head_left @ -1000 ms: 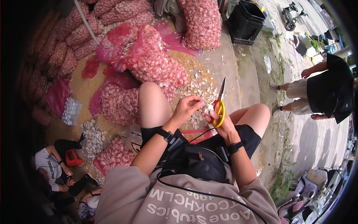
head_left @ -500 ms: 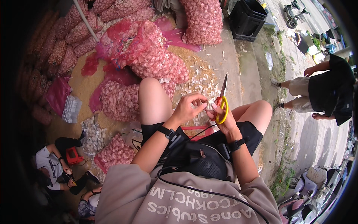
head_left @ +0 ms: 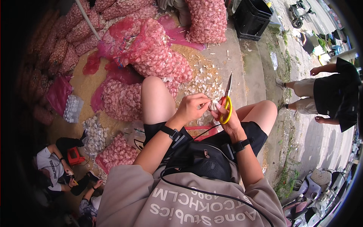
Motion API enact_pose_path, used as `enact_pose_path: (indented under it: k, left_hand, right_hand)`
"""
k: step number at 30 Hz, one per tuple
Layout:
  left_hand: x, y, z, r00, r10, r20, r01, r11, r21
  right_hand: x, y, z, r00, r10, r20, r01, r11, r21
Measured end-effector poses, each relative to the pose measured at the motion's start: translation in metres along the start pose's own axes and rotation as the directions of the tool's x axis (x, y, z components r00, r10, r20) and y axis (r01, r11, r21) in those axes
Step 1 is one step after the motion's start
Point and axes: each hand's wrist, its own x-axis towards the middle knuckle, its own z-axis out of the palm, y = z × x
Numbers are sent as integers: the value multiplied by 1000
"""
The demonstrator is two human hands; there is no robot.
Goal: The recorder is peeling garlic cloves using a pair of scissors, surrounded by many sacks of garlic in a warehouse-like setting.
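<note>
Above my lap, a whitish garlic bulb (head_left: pixel 213 105) sits between my two hands. My left hand (head_left: pixel 191 108) is closed, its fingertips pinching the bulb's left side. Yellow-and-red handled scissors (head_left: pixel 226 110) are in my right hand (head_left: pixel 231 123), blades pointing up and away from me. That hand's thumb and fingers also press against the garlic's right side. Part of the bulb is hidden by my fingers, and how the fingers sit in the scissor handles is partly covered.
Mesh sacks of garlic (head_left: pixel 160 56) lie ahead and left, with peel scraps (head_left: pixel 204 81) on the ground. Clear bags of white bulbs (head_left: pixel 94 136) are at left, near a seated person (head_left: pixel 56 166). A black crate (head_left: pixel 252 19) stands ahead; another person (head_left: pixel 325 92) stands at right.
My left fingertips have closed together at the garlic's left side, and more of the bulb shows. The scissors stay in my right hand, almost unmoved.
</note>
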Motion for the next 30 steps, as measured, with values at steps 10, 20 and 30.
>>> enact_pose_path:
  k: [10, 20, 30]
  left_hand:
    - [-1, 5, -2, 1000, -22, -15, 21, 999, -49]
    - [-3, -3, 3, 1000, 4, -4, -4, 1000, 19]
    - [-3, -9, -6, 999, -38, -38, 40, 997, 65]
  right_hand:
    - [0, 0, 0, 1000, -14, -10, 15, 1000, 23]
    - [-2, 0, -6, 999, 5, -43, -7, 999, -43]
    - [6, 2, 8, 997, -13, -73, 8, 998, -67]
